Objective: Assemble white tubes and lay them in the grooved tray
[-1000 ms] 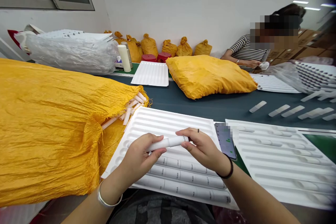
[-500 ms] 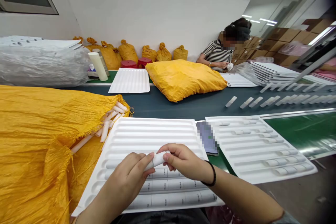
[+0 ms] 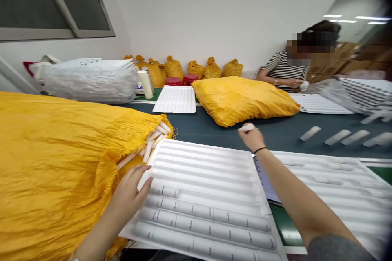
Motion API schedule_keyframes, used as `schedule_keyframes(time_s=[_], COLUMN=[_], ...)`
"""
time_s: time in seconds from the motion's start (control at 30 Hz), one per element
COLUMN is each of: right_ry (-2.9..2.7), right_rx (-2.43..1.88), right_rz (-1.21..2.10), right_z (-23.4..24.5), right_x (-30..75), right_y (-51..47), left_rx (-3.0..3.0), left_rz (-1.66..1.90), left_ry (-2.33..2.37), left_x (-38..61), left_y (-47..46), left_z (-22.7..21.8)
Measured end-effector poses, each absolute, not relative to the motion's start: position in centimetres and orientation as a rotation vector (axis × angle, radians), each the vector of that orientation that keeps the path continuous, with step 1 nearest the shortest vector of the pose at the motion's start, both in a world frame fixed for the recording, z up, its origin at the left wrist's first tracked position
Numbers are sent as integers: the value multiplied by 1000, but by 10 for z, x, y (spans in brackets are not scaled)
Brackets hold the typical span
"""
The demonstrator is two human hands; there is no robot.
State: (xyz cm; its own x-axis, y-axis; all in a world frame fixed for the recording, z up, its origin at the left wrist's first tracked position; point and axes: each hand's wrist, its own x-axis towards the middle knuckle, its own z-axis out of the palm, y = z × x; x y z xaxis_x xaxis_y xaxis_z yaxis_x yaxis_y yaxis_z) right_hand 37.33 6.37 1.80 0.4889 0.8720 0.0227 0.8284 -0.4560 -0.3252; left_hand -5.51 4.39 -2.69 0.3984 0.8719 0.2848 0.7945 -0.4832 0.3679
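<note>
My right hand [image 3: 255,138] is closed around a short white tube [image 3: 246,127], stretched out over the dark conveyor belt [image 3: 211,130]. My left hand [image 3: 132,187] holds nothing; its fingers are apart above the left edge of a white grooved tray [image 3: 205,163]. Several white tubes with printed marks [image 3: 211,228] lie end to end in the tray's near grooves, a shorter row starting beside my left fingers. Left of the tray, plain white tubes [image 3: 149,150] poke out of the mouth of a big yellow woven sack [image 3: 76,130].
A full yellow sack [image 3: 245,98] lies across the belt. White tubes [image 3: 337,136] rest on the belt at right. A second grooved tray [image 3: 330,195] and a phone [image 3: 268,183] are beyond my right forearm. Across the belt, a person in a striped top [image 3: 278,65] handles something white.
My hands have parted. The right hand has carried the tube forward over the belt, while the left has let go, opened and drawn back left. The view has turned left.
</note>
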Motion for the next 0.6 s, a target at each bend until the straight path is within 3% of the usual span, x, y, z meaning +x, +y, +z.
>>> schedule_keyframes(time_s=[0.13,0.37,0.47,0.6], right_ry=[-1309,-1428,-1680,-2171], right_rx=[-2646,-2768,-2601,-1999], right_rz=[321,465,506,705], right_z=[-4,7,21,6], right_x=[426,432,381,261], right_y=[93,85,67,31], left_rx=[2361,2219,2170,2303], left_rz=[291,206,203,407], left_ry=[1807,2089,2069,1794], left_x=[-75,-82,-82,-59], left_y=[75,117,122,103], left_z=[-33,-40,-32,-7])
